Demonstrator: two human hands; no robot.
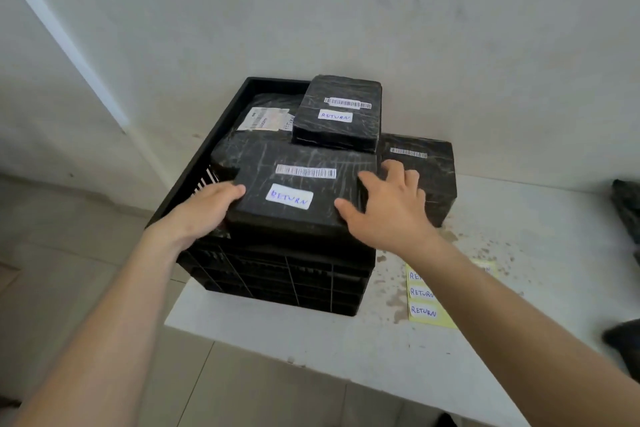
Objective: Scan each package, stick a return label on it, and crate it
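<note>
Centre of frame, I've got the labelled package (294, 198) sitting on top of the pile in the black crate (277, 281), barcode and RETURN sticker facing up. My left hand (204, 208) cups its left edge; my right hand (388, 208) is spread, fingers loose against the right edge, not clamped. Behind it a smaller labelled parcel (337, 114) is already crated. Right of the crate, one package (426, 177) shows a barcode but no sticker, so I reckon that's left. Spare return labels (424, 302) wait lower right on the table (346, 350).
</note>
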